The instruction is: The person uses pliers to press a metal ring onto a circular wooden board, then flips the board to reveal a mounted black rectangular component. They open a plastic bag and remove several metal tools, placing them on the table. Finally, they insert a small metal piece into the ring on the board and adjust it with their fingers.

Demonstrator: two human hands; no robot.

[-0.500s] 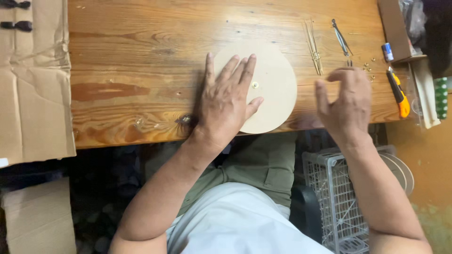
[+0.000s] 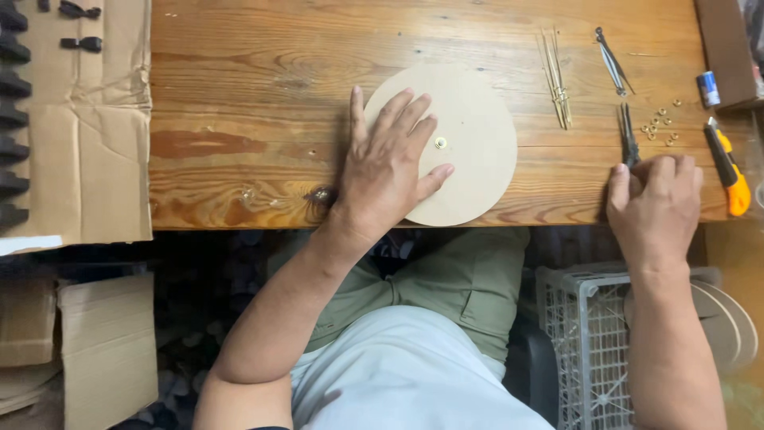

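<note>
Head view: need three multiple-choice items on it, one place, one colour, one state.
1. Where does the left hand lie?
A. flat on the round disc
B. on the cardboard
C. on the crate

2. What colour is the handle of the utility knife?
A. green
B. orange-yellow
C. white

3. How is the right hand?
A. raised, holding the disc
B. flat on the cardboard
C. fingers curled at the table edge, by the pliers

Key: 1 A, palm and fingers spread over the disc's left part. 2 B, bright handle at the table's right end. 3 C, fingertips touch the wood below the pliers.
</note>
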